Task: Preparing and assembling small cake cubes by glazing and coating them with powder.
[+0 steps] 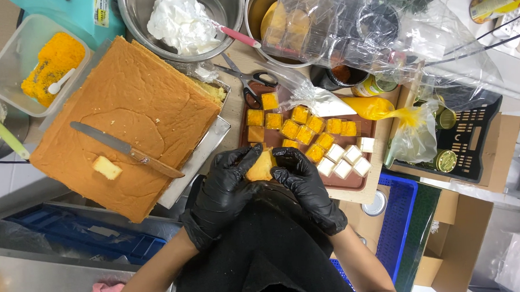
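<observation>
**Soft cake cube held in both gloved hands**

Left hand [224, 184] and right hand [304, 182], both in black gloves, are closed around one small cake piece [261, 166], fingertips pinching it from either side, just above the near edge of the brown tray [353, 183]. Piece sits betw. the two hands, mid-frame, off the tray surface.

Handling, by the look of it: sponge, so v. light, soft, crumbly. Squeezes easily; a hard pinch would likely dent it or tear corners. Best held on opposite flat faces w/ fingertips, light pressure. If coated, surface prob. tacky and sheds crumbs onto gloves.

Around it: tray carries rows of orange-coated cubes [305, 133] plus a few plain white-ish cubes [344, 160] at the right end. A piping bag of orange filling [379, 107] lies across the tray's far side, scissors [249, 83] just beyond. To the left, a big sponge sheet [154, 92] on a metal pan, w/ a knife [124, 148] lying on top and a cut offcut [107, 167] near it. Bowl of white cream [178, 22] and a tub of orange crumbs [52, 61] at the far side of the counter.
</observation>
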